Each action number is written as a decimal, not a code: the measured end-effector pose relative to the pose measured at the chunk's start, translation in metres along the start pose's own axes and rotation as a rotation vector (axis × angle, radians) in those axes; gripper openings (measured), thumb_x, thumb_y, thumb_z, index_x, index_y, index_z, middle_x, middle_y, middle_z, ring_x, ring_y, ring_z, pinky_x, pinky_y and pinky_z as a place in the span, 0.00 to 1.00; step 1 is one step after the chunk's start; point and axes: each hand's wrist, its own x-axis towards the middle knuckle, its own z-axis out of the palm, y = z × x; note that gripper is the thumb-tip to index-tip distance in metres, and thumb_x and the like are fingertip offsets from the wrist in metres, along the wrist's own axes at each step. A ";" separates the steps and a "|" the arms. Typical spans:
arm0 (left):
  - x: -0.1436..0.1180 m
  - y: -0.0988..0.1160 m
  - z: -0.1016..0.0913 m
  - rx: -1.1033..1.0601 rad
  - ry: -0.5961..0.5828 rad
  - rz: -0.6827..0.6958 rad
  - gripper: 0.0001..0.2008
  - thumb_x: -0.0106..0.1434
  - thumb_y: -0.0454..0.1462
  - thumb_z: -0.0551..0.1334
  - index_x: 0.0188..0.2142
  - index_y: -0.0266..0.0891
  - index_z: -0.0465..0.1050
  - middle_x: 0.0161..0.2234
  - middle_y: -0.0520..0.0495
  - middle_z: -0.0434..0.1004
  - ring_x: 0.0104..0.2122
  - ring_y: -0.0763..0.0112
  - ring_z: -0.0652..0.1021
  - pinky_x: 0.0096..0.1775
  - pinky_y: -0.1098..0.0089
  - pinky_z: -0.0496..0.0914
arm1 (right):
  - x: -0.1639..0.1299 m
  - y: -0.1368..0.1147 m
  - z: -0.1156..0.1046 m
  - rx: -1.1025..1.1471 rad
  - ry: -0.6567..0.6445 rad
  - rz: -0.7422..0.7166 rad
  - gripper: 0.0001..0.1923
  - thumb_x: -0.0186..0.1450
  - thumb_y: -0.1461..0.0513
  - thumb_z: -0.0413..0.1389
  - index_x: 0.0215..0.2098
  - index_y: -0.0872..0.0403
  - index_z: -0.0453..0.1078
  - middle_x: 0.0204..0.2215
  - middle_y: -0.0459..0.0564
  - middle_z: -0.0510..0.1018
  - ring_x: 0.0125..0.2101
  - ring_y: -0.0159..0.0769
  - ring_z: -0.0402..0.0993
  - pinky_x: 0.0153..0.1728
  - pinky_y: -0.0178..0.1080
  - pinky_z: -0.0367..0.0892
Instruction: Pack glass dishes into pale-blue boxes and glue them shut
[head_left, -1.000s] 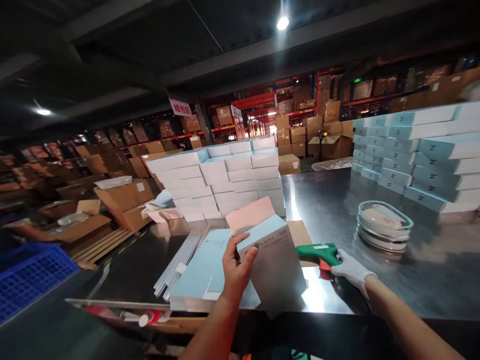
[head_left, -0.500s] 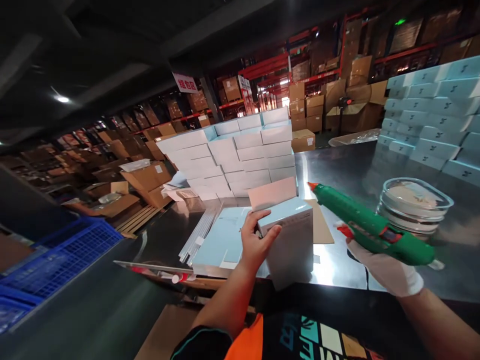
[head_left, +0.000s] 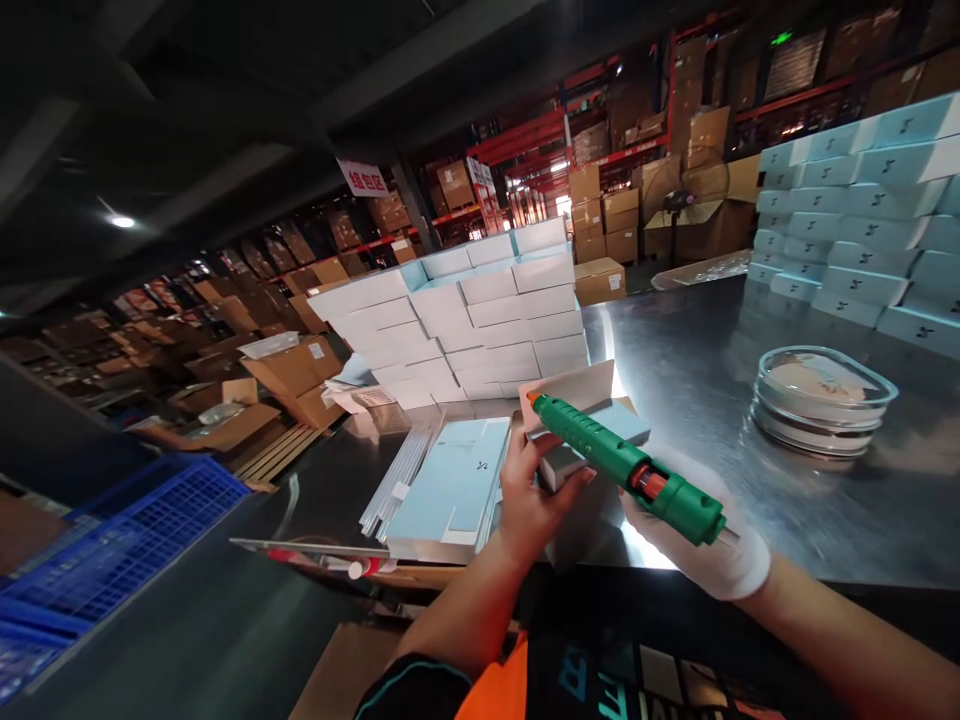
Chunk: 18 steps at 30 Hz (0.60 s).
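Note:
My bare left hand (head_left: 529, 495) grips a small light-blue carton (head_left: 600, 430) with its flap open, held upright at the near edge of the steel table (head_left: 690, 370). My right hand (head_left: 697, 545), in a white glove, holds a green glue gun (head_left: 626, 465) with an orange trigger. Its orange tip points up-left and sits right at the carton's open flap. A stack of flat light-blue carton blanks (head_left: 454, 485) lies just left of my left hand.
Clear glue sticks (head_left: 397, 470) lie left of the blanks. Walls of stacked white and blue boxes stand behind (head_left: 465, 320) and at far right (head_left: 862, 240). A stack of round clear containers (head_left: 821, 400) sits on the right. A blue crate (head_left: 112, 550) is at lower left.
My right hand lifted the glue gun off the table, swung it left and brought its tip to the carton's flap. My left hand kept its grip on the carton.

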 end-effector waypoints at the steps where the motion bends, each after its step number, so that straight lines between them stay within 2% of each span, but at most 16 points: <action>1: 0.000 0.000 0.000 -0.005 -0.002 0.005 0.19 0.65 0.50 0.75 0.51 0.45 0.82 0.45 0.44 0.80 0.45 0.59 0.81 0.47 0.61 0.78 | 0.001 0.000 -0.001 0.008 0.001 -0.007 0.03 0.62 0.60 0.64 0.35 0.48 0.75 0.28 0.46 0.80 0.29 0.40 0.78 0.34 0.41 0.78; 3: -0.001 -0.002 -0.002 0.000 0.003 -0.008 0.20 0.64 0.50 0.76 0.51 0.45 0.82 0.46 0.43 0.80 0.46 0.58 0.81 0.48 0.61 0.78 | 0.002 0.007 -0.004 0.026 0.033 0.063 0.03 0.62 0.60 0.63 0.35 0.48 0.76 0.27 0.47 0.79 0.28 0.41 0.78 0.34 0.42 0.78; 6: -0.002 -0.004 -0.005 0.018 0.023 -0.096 0.21 0.64 0.52 0.75 0.51 0.45 0.83 0.46 0.42 0.80 0.45 0.58 0.81 0.48 0.61 0.78 | 0.004 0.033 -0.005 0.153 0.067 0.475 0.05 0.59 0.60 0.65 0.29 0.48 0.74 0.24 0.48 0.76 0.31 0.45 0.79 0.36 0.44 0.79; 8: -0.001 -0.005 -0.007 -0.001 0.025 -0.176 0.23 0.63 0.54 0.76 0.50 0.44 0.84 0.45 0.42 0.80 0.45 0.58 0.81 0.47 0.60 0.78 | 0.005 0.054 -0.002 0.258 0.051 0.726 0.08 0.59 0.58 0.67 0.27 0.48 0.73 0.22 0.48 0.74 0.30 0.45 0.78 0.32 0.43 0.78; 9: -0.001 -0.006 -0.008 -0.026 0.028 -0.214 0.24 0.62 0.55 0.76 0.50 0.44 0.84 0.45 0.42 0.80 0.45 0.57 0.81 0.48 0.60 0.77 | 0.006 0.063 0.001 0.300 0.036 0.805 0.08 0.59 0.57 0.67 0.28 0.49 0.73 0.21 0.48 0.73 0.28 0.44 0.77 0.28 0.41 0.77; 11: 0.002 -0.006 -0.010 -0.102 0.039 -0.291 0.26 0.59 0.57 0.77 0.48 0.44 0.85 0.44 0.42 0.81 0.47 0.55 0.81 0.50 0.58 0.76 | 0.007 0.079 0.011 0.351 0.005 0.886 0.11 0.60 0.54 0.67 0.30 0.50 0.73 0.18 0.46 0.72 0.21 0.39 0.73 0.21 0.39 0.72; 13: 0.004 -0.006 -0.012 -0.195 0.046 -0.367 0.28 0.58 0.59 0.77 0.47 0.43 0.85 0.44 0.42 0.82 0.47 0.54 0.81 0.51 0.58 0.75 | 0.005 0.093 0.019 0.387 -0.059 0.951 0.16 0.63 0.49 0.64 0.30 0.52 0.73 0.18 0.49 0.74 0.19 0.38 0.72 0.20 0.39 0.71; 16: 0.006 -0.005 -0.016 -0.310 0.049 -0.477 0.30 0.59 0.62 0.75 0.47 0.41 0.84 0.43 0.42 0.83 0.44 0.55 0.81 0.48 0.60 0.75 | 0.002 0.114 0.022 0.148 -0.235 0.943 0.27 0.73 0.44 0.51 0.25 0.53 0.73 0.18 0.56 0.77 0.20 0.42 0.76 0.25 0.43 0.75; 18: 0.005 -0.006 -0.017 -0.351 0.046 -0.536 0.31 0.59 0.62 0.74 0.47 0.41 0.84 0.41 0.43 0.83 0.41 0.57 0.81 0.44 0.61 0.75 | 0.000 0.128 0.016 -0.079 -0.309 0.882 0.30 0.74 0.44 0.50 0.24 0.53 0.74 0.19 0.59 0.78 0.23 0.47 0.79 0.30 0.47 0.77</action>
